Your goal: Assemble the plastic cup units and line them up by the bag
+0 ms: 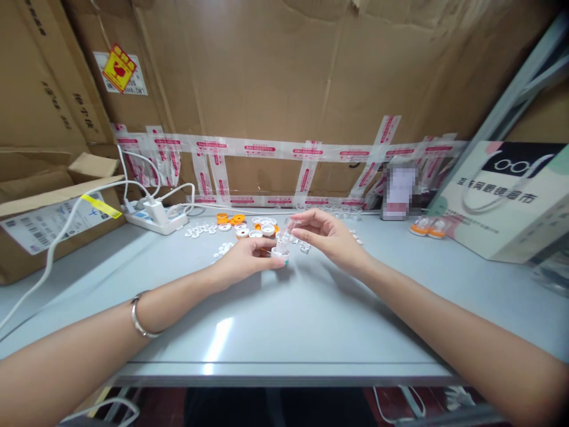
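Observation:
Over the middle of the table, my left hand (249, 258) is closed around a small white round base (280, 256) with a green mark on its side. My right hand (329, 237) pinches a clear plastic cover (288, 230) between thumb and fingers, tilted just above the base. Whether cover and base touch, I cannot tell. Behind my hands lie white and orange round parts (267, 229), orange rings (231, 218) and small white pieces (201, 230). Small clear pieces (304, 246) lie close to my right fingers, partly hidden.
A power strip (155, 218) with white cables stands at the back left beside an open cardboard box (57, 219). A phone (399, 193) leans at the back right. Nearby are two orange-and-white assembled pieces (427, 228) and a paper bag (498, 201). Large cardboard (275, 77) closes off the back.

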{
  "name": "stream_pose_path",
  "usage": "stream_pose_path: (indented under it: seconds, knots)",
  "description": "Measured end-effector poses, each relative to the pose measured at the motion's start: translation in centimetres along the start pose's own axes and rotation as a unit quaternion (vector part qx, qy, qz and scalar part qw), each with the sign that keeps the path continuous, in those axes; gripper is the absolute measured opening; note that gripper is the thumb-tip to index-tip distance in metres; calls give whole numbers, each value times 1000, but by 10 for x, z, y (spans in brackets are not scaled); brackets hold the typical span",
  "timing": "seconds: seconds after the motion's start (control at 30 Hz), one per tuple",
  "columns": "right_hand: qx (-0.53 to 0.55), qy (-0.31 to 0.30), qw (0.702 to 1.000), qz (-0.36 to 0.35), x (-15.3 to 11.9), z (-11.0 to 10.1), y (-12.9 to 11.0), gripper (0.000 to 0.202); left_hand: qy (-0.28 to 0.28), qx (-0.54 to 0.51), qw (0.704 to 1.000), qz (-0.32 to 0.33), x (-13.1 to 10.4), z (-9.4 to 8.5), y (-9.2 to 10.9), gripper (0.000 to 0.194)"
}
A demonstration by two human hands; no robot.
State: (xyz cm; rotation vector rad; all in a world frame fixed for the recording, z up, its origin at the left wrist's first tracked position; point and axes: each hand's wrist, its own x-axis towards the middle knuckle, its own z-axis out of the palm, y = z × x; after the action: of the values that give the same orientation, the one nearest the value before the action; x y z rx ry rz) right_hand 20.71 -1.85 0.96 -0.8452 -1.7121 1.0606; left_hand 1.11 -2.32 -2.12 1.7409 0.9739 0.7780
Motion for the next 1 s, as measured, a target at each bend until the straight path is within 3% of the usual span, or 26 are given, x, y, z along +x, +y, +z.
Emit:
stream_pose_path:
  seconds: [0.37,0.63,1.0]
  knots:
    - [-45,-95,994,29,-3,5,11,21,-22,19,999,22,2,1,-7,34]
    - [-77,-108,991,16,-4,8,18,21,4,108,994,24,3,3,-7,25]
    - [-99,-124,987,-18,-4,8,22,19,13,139,989,44,2,2,-10,27]
